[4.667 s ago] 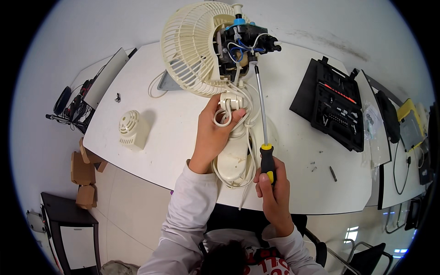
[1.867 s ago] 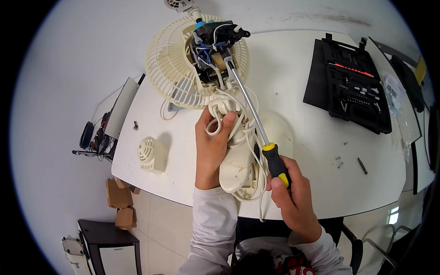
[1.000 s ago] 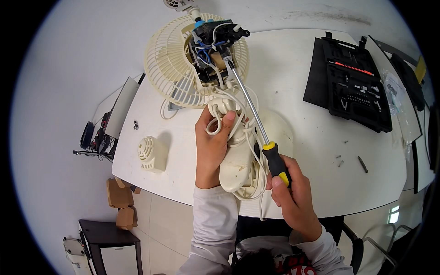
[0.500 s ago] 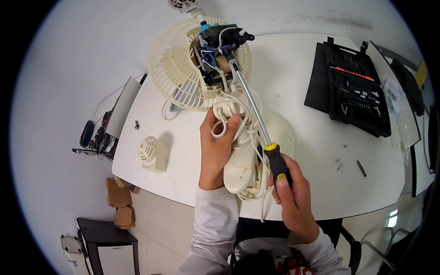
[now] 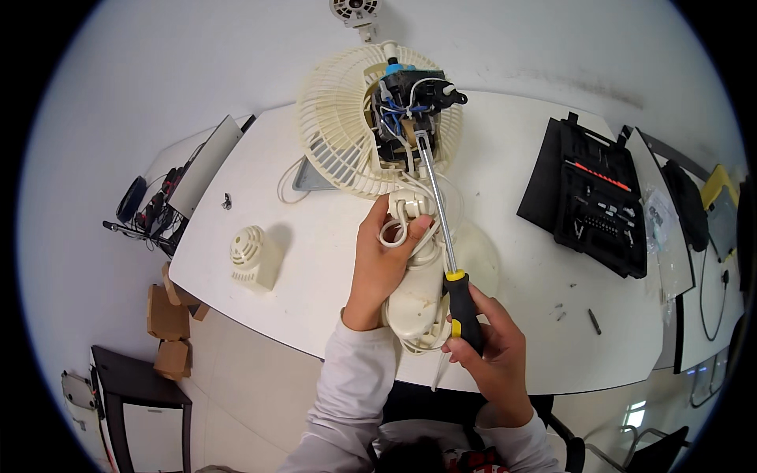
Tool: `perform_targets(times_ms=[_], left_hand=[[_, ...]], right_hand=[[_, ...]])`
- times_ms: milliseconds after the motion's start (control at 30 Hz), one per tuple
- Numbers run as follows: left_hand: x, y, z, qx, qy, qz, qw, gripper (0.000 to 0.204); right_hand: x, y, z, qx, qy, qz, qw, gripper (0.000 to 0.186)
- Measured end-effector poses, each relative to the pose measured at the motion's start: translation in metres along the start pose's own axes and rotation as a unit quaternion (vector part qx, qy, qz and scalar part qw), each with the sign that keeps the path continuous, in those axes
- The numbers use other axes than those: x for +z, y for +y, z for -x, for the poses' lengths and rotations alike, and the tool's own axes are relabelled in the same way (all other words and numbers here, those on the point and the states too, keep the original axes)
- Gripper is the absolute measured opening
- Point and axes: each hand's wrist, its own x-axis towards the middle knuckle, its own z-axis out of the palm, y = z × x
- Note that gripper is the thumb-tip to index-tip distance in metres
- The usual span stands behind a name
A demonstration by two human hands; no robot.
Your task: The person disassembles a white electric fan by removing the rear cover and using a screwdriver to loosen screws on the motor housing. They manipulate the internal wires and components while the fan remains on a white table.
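My left hand (image 5: 382,268) is closed round the cream fan's neck (image 5: 406,203) and loops of white cord (image 5: 394,232). My right hand (image 5: 493,355) grips a yellow-and-black screwdriver (image 5: 461,311), whose long steel shaft reaches up to the lower part of the exposed black motor housing (image 5: 418,94), among blue and white wires; whether the tip is seated in a screw I cannot tell. Behind the housing lies the cream grille (image 5: 331,118). Under my hands are the stand's long body (image 5: 414,303) and its round base (image 5: 477,260).
A cream vented cover (image 5: 256,252) stands on the white table (image 5: 307,284) at left. An open black tool case (image 5: 599,205) lies right, with small screws and a dark bit (image 5: 594,321) nearer me. A grey tray (image 5: 315,177) lies under the grille. A wall runs behind.
The view has shifted, so the fan and hands appear further right and lower. The screwdriver stands more upright, and my right thumb has moved lower on its handle. Both hands keep their grips.
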Motion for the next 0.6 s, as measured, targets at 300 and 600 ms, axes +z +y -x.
perform_targets(times_ms=[300,600], left_hand=[[0.001,-0.007,0.001,0.014,0.012,-0.003,1.0,0.033],[0.005,-0.005,0.006,0.044,0.026,-0.043,0.998,0.036]], right_hand=[[0.01,0.006,-0.002,-0.139,0.107,0.235,0.956,0.057],[0.009,0.012,-0.001,-0.135,0.136,0.22,0.957,0.05]])
